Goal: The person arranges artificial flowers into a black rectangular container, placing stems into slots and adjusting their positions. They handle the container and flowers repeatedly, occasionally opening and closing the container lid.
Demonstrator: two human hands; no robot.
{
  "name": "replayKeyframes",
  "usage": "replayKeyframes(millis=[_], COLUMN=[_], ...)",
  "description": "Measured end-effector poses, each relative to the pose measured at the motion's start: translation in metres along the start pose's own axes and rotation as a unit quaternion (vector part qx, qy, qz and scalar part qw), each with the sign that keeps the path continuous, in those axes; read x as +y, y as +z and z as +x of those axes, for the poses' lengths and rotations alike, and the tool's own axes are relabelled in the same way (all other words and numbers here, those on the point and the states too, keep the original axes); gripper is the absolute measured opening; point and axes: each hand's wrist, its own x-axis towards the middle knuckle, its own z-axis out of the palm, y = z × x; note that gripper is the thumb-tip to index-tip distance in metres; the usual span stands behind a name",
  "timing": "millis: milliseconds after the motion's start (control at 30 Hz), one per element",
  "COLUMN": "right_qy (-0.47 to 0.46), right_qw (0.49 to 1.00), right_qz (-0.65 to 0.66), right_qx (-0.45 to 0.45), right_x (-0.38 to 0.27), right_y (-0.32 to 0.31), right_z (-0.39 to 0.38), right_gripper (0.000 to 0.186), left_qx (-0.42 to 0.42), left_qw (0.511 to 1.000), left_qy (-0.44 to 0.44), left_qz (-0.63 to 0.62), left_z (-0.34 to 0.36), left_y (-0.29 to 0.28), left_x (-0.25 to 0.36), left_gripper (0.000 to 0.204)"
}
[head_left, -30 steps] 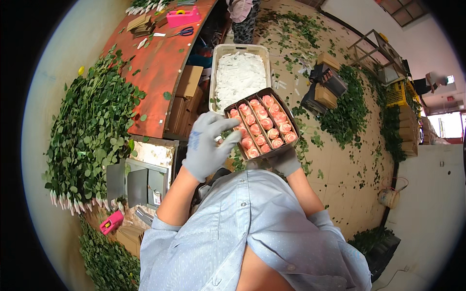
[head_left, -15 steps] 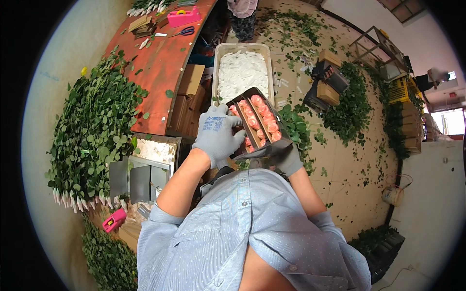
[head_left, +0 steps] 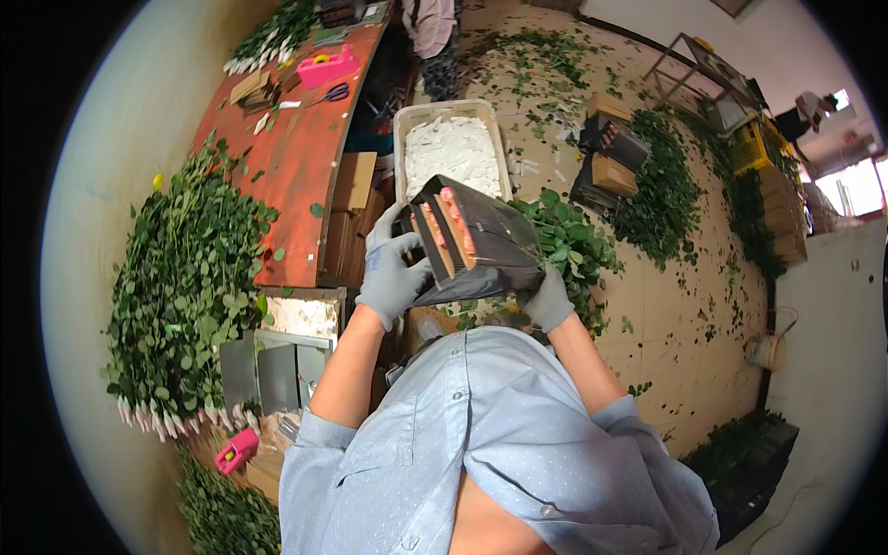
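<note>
Before my body I hold a bundle of pink-coral roses [head_left: 457, 222], wrapped in a dark sleeve [head_left: 486, 222] with brown cardboard strips between the rows. The bundle lies tilted, flower heads toward the left and green leaves [head_left: 575, 242] sticking out on the right. My left hand [head_left: 391, 276], in a grey glove, grips the flower end, its fingers bent along the left edge. My right hand [head_left: 548, 301], also gloved, is closed around the stem end at the lower right; its fingertips are partly hidden beneath the bundle.
A pale crate [head_left: 451, 153] of white material stands ahead. Left are a red table [head_left: 277, 166] with a pink tape dispenser [head_left: 326, 68] and scissors [head_left: 336, 92], and a large pile of leafy stems [head_left: 190, 287]. A person [head_left: 433, 46] stands beyond; cut leaves litter the floor [head_left: 666, 351].
The bundle has turned: its flower heads, which faced up toward me, now point left and the sleeve's side shows. My left hand has moved lower at the flower end.
</note>
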Motion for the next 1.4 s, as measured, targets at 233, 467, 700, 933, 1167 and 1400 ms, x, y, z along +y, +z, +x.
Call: replayKeyframes(millis=[233, 467, 700, 933, 1167, 1400], right_qy=[-0.133, 0.005, -0.268, -0.111, -0.135, -0.368], right_qw=[0.959, 0.993, 0.822, 0.973, 0.970, 0.739], right_qz=[-0.241, -0.064, -0.491, -0.169, -0.200, -0.561], right_qx=[-0.062, 0.098, -0.110, -0.107, 0.017, 0.049], right_x=[0.007, -0.006, -0.001, 0.002, 0.005, -0.002], right_y=[0.002, 0.034, 0.002, -0.002, 0.022, 0.030], right_z=[0.001, -0.006, -0.005, 0.003, -0.009, -0.011], right_gripper=[0.042, 0.036, 0.041, 0.044, 0.038, 0.028], left_qx=[-0.013, 0.002, 0.048, 0.023, 0.029, 0.055], left_qw=[0.999, 0.998, 0.998, 0.999, 0.998, 0.988], left_qy=[-0.027, -0.027, 0.029, 0.009, -0.050, -0.044], left_qz=[0.035, 0.054, 0.035, 0.027, -0.023, -0.137], left_z=[0.006, 0.011, 0.010, 0.010, -0.006, -0.015], left_y=[-0.002, 0.002, 0.006, 0.009, 0.003, 0.016], left_x=[0.007, 0.012, 0.011, 0.007, -0.010, -0.048], left_gripper=[0.032, 0.026, 0.020, 0.025, 0.032, 0.034])
